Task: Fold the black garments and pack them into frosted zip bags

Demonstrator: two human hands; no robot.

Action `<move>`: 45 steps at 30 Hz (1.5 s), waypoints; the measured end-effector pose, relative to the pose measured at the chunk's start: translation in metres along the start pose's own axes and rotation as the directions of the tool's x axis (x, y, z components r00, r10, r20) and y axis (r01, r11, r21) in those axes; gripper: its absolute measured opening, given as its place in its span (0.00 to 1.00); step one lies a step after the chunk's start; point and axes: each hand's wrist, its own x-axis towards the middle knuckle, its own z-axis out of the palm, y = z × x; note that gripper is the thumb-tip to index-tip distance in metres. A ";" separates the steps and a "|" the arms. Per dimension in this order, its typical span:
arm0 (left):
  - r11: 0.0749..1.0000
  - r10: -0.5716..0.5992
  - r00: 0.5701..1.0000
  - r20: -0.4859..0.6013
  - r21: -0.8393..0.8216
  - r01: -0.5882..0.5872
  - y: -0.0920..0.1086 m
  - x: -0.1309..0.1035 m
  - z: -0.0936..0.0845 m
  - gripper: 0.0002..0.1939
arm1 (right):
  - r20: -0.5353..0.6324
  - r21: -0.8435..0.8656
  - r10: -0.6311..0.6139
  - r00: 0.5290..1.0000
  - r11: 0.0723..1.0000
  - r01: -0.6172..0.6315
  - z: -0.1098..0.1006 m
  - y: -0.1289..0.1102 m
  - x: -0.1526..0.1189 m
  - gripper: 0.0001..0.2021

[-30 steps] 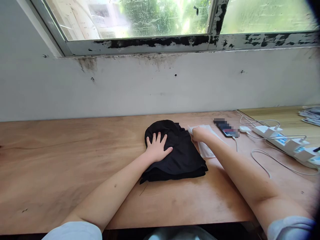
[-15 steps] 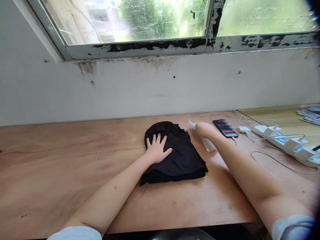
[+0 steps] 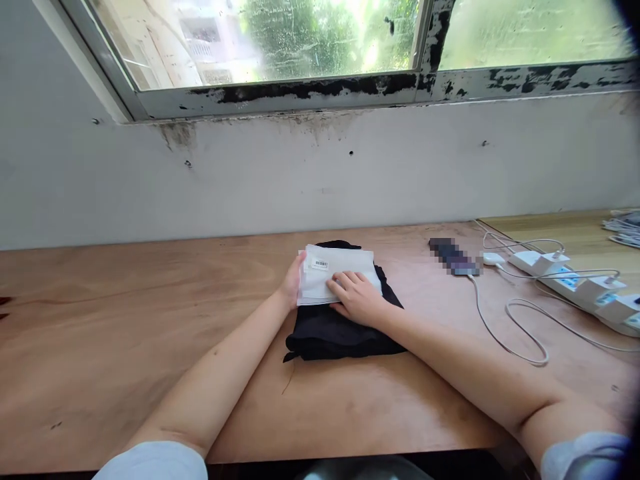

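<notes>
Packet [image 3: 313, 287] beneath right fingers [image 3: 345, 280], atop cloth [image 3: 345, 337]
Left fingers [image 3: 299, 261] closed on its left end — long axis running rightward; right fingers, slightly spread, rest on top, gripping nothing.

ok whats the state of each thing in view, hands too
left hand: gripping the packet's left edge
right hand: resting on the packet
white barcode-labelled packet: flat on the cloth
black cloth: folded, partly covered
phone: cable attached, screen blurred out
white cable: looped loosely
power strip: chargers plugged in
window frame: blotched black
</notes>
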 end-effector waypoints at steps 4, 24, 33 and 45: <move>0.995 -0.090 0.992 -0.088 0.029 0.093 -0.001 0.004 -0.003 0.24 | 0.015 0.056 0.104 0.994 0.993 -0.105 0.023 0.004 -0.006 0.28; 0.719 0.625 0.761 -0.176 0.510 -0.472 -0.014 -0.010 -0.007 0.20 | -0.213 0.650 0.705 0.677 0.620 -0.440 0.037 0.032 -0.006 0.21; 0.628 0.657 0.721 -0.219 0.688 -0.364 -0.018 0.004 -0.023 0.18 | -0.164 0.760 0.699 0.696 0.540 -0.362 0.042 0.035 -0.008 0.16; 0.805 0.540 0.566 -0.623 0.579 -0.130 -0.002 0.045 -0.107 0.12 | 0.189 0.137 0.206 0.960 0.963 -0.233 0.026 0.025 -0.002 0.28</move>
